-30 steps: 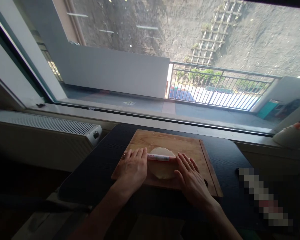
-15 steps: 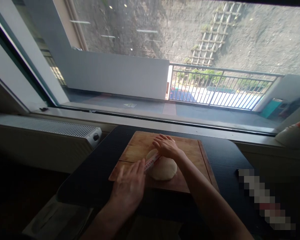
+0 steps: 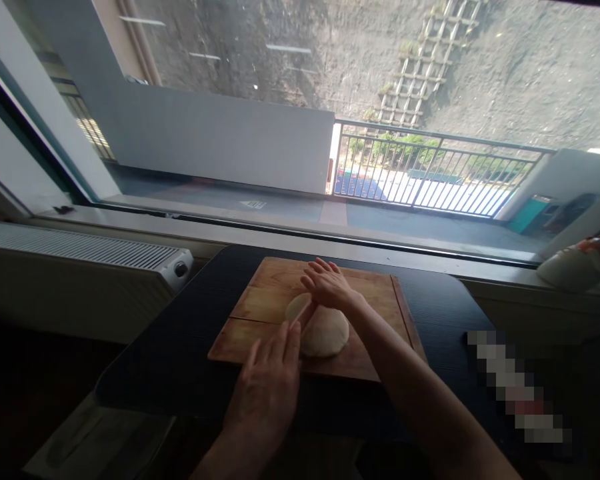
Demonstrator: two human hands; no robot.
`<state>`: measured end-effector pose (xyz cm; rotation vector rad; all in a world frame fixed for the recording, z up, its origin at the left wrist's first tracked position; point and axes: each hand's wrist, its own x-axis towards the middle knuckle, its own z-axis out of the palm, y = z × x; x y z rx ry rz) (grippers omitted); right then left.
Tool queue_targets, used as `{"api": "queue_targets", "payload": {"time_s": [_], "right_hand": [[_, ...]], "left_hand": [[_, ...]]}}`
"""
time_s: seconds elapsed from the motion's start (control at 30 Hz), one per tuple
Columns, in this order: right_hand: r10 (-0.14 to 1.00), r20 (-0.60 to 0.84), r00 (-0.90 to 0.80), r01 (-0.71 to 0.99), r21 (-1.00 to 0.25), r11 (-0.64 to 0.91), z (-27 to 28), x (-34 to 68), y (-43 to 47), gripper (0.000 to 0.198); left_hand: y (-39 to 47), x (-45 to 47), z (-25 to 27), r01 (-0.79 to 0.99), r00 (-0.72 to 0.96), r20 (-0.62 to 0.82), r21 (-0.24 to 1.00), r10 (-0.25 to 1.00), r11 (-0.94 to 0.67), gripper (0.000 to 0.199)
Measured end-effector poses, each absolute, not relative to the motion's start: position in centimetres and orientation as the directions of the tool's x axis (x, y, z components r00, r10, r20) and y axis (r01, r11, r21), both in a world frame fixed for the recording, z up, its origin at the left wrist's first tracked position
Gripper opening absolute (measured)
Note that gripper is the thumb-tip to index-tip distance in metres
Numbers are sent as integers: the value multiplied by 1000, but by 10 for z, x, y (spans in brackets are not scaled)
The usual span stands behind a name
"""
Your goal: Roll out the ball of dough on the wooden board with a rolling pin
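Observation:
A pale, flattened round of dough (image 3: 327, 333) lies on a wooden board (image 3: 263, 283). Slanting across it is a slim rolling pin (image 3: 303, 315), its ends covered by my hands. At the nearer end, my left hand (image 3: 267, 373) rests its palm over the pin with the fingers stretched forward. My right hand (image 3: 329, 283) presses on the farther end, fingers spread and pointing away from me. Neither hand wraps its fingers round the pin. Dough shows on both sides of the pin, and part of it is hidden beneath the pin and the right hand.
The board sits on a dark table (image 3: 180, 347) against a window sill (image 3: 260, 239). A white radiator (image 3: 80, 267) stands to the left. A pixelated strip (image 3: 515, 387) lies at the table's right side. On the sill at far right is a pale rounded object (image 3: 570, 270).
My left hand has shifted forward and slightly right along with the near end of the pin, its fingers now covering more of it. The whole view has moved a little.

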<state>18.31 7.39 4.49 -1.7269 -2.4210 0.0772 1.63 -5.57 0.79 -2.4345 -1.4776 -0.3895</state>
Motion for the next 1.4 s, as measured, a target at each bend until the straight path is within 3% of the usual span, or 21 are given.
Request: {"api": "queue_targets", "payload": {"time_s": [0.1,0.2,0.43,0.6,0.8,1.07,1.23,1.4], "right_hand": [[927,62,-370,915,-150,375,57,176,98,37],[939,83,-333,926,-157,342,51,190,60,40],[933,357,-49,979,-166,115,2,205,-84,55],[968,249,-23,980,-187,71,19,200,-10,52],[962,143,-232,947,-190,257,49,209,67,42],[924,382,-29,979,-176,103,-3,213,-90,52],[959,282,-21,984,-164,69,17,210,-44,49],[976,128,-176,967,-164,196,49,216,56,40]], "left_hand": [[-59,4,6,891,444,361,-80,820,-447,46],[-42,-15,19,902,420,350,-54,837,-429,43],[15,-8,38,803,547,336,49,767,-594,37],[2,10,29,827,514,386,15,766,-562,37],[-28,-15,20,900,414,432,-61,801,-432,40],[5,-7,35,836,495,396,23,773,-548,37],[10,17,33,831,498,411,26,764,-556,35],[-29,23,20,869,459,431,-39,777,-493,40]]}}
